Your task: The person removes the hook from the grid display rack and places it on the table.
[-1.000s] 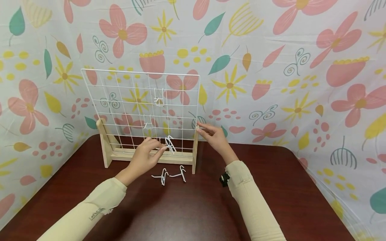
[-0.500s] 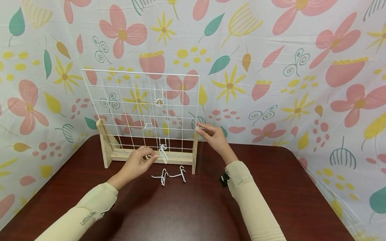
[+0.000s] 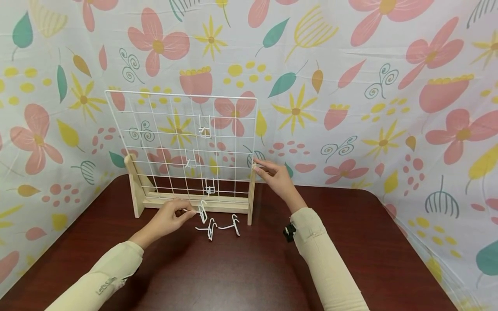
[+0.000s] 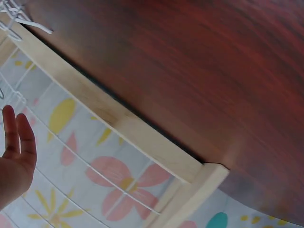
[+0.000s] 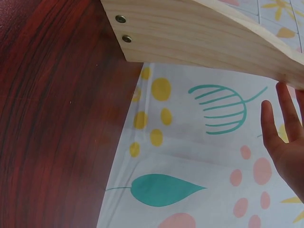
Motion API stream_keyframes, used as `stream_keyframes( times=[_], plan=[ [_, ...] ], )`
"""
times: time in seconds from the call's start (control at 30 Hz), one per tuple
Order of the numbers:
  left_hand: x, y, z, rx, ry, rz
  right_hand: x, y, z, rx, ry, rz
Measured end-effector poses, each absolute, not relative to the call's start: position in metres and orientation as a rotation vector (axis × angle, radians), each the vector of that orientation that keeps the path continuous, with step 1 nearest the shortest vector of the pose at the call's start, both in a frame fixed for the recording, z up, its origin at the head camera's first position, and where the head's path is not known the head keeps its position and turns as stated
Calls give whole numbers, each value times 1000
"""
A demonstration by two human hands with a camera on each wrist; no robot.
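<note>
Left hand (image 3: 167, 218): thumb and finger pinched on a white wire hook (image 3: 203, 212) at the hand's three o'clock. On the table (image 3: 233, 276), one loose hook (image 3: 210, 230) lies at the held hook's five o'clock, a second loose hook (image 3: 235, 224) at four, just beside the first. Right hand (image 3: 276, 178), at the left hand's two o'clock: fingers extended, touching the right post (image 3: 251, 196) of the wooden stand (image 3: 229, 207); whether they pinch it cannot be told. The stand carries a white wire grid (image 3: 183, 150) bearing three more: lowest hook (image 3: 210, 190) at the held hook's one o'clock, middle hook (image 3: 190, 163) at eleven from that, top hook (image 3: 204, 131) at one again. Floral cloth (image 3: 311, 95) behind.
</note>
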State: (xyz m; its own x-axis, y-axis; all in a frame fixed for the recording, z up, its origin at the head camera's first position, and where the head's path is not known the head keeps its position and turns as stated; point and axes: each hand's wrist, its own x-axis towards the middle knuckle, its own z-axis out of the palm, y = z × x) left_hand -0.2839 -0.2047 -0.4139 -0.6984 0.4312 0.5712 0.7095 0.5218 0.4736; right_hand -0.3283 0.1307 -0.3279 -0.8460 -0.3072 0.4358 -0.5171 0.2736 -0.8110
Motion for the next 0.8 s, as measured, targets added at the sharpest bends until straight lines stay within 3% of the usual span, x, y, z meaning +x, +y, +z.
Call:
stream_keyframes(
  times=[0.8],
  plan=[
    [-293,-232,-439,-940,-2613,-898,-328,130,-328,759,-2352,1629]
  ],
)
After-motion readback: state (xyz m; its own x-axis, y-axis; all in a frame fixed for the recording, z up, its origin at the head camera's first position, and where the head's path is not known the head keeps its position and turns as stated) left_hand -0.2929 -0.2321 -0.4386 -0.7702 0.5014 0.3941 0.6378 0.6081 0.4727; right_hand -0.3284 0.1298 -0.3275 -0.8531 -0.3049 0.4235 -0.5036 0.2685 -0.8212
